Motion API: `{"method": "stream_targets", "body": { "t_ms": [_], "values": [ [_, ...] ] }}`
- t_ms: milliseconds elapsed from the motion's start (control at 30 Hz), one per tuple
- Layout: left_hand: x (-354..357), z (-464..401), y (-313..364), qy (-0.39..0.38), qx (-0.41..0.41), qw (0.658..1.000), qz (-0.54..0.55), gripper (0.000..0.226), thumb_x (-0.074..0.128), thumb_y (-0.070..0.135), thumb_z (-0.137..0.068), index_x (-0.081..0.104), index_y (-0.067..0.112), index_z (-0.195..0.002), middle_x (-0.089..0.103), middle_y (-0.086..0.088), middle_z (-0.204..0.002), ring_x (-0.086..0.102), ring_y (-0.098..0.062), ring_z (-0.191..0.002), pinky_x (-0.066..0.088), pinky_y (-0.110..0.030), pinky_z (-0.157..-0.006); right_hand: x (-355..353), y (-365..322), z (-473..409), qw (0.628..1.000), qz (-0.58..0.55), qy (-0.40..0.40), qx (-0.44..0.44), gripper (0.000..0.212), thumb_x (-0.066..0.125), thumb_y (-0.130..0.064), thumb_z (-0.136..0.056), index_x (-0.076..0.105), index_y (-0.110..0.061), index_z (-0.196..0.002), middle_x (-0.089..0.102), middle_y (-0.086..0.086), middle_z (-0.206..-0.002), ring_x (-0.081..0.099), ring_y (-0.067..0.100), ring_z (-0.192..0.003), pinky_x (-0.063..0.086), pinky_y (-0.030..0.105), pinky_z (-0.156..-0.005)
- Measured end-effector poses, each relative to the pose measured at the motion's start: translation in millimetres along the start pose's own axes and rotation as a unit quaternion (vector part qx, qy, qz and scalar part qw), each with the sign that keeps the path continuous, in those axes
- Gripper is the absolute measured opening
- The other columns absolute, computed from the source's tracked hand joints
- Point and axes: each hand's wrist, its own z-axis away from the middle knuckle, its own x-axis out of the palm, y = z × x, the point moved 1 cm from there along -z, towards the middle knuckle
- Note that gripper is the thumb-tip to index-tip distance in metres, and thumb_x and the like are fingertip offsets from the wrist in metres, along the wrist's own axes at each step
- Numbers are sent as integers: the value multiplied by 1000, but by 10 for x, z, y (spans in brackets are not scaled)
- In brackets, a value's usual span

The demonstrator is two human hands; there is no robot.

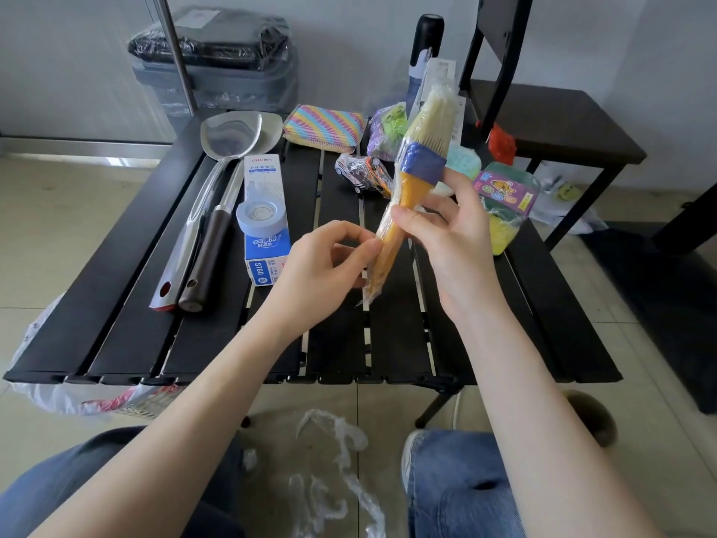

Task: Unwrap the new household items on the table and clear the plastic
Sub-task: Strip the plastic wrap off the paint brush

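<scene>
My right hand [446, 234] holds the wrapped brush [415, 165] in a firm grip at mid-handle, above the slatted surface [341, 343] and right of the white box [264, 211]; my left hand [329, 258] pinches the plastic sleeve [370, 293] near the handle's end. Risks, as I judge them: thin film tearing into scraps, or the brush slipping free. Legible on the box: "deli", "S760".

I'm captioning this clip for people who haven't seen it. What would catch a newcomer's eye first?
The plastic-wrapped brush with the orange handle and blue band, raised mid-frame: the right hand grips its handle while the left hand pinches the wrapper lower down. Behind it, a rainbow-striped sponge lies at the far edge of the black slatted table.
</scene>
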Motion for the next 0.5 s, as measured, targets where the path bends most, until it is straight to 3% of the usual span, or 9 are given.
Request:
{"method": "stream_targets", "body": {
  "t_ms": [133, 267, 400, 500],
  "values": [
    [25, 14, 9, -23, -12, 998, 49, 12, 50, 21, -97, 57, 11, -96, 65, 0, -89, 68, -9, -82, 59, -31, -76, 14, 9, 12, 1000, 12, -12, -15, 54, 71, -11, -85, 44, -20, -131, 68, 7, -109, 67, 13, -96, 57, 29, -83],
    [22, 15, 5, -29, -43, 995, 81, 13, 52, 27, -95, 54, 14, -98, 68, -3, -98, 70, -15, -87, 60, -32, -74, 5, 23, 9, 999, 33, 10, -36, 57, 73, -11, -84, 42, -17, -132, 65, 8, -112, 67, 14, -92, 57, 31, -82],
    [-27, 32, -36, -71, -27, 997, -2, 36, 71, 43, -73, 57, 23, -99, 68, 3, -91, 70, -14, -81, 59, -34, -74, -84, 16, -35, 998, 3, 58, -16, 41, 74, -15, -83, 55, -12, -120, 65, 2, -92, 68, 14, -87, 57, 36, -85],
    [-5, 62, -37, -53, 13, 995, -85, 19, 76, 33, -75, 64, 27, -87, 69, 7, -80, 67, -8, -71, 58, -33, -73, -117, 14, -55, 997, -5, 71, -14, 36, 76, -21, -79, 60, -11, -110, 64, 5, -92, 67, 27, -94, 55, 51, -87]
  ]
}}
